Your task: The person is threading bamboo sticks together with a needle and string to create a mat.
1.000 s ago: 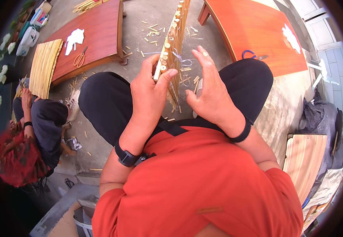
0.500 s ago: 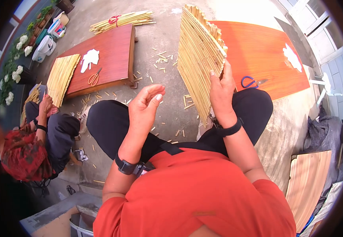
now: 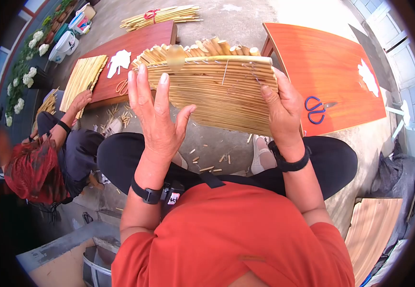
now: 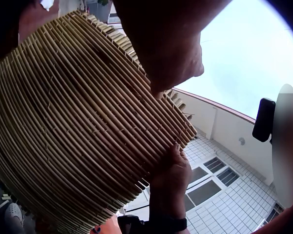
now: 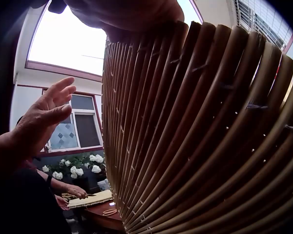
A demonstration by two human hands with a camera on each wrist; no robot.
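A mat of thin reed-like sticks tied side by side with thread [image 3: 217, 100] stands tilted up between my hands, its flat face toward me in the head view. My right hand [image 3: 286, 112] grips the mat's right edge, thumb on the near face and fingers behind. Loose thread [image 3: 254, 74] trails by that thumb, and a thin needle-like piece [image 3: 225, 72] lies against the face below the top stick. My left hand [image 3: 158, 112] is raised at the mat's left part, fingers spread and straight, overlapping it in this view. From the right wrist, the left hand [image 5: 51, 109] appears apart from the mat.
At right stands an orange-red table [image 3: 332, 62] with blue-handled scissors [image 3: 316, 110] and white cloth [image 3: 367, 79]. Another table [image 3: 157, 40] at left bears a second mat [image 3: 84, 79]. A person [image 3: 38, 153] sits beside it. Cut stick pieces [image 3: 207, 168] litter the floor.
My left hand has let go of the mat and risen with fingers spread. My right hand, open at first, has taken its right edge. The mat has turned from edge-on to face me.
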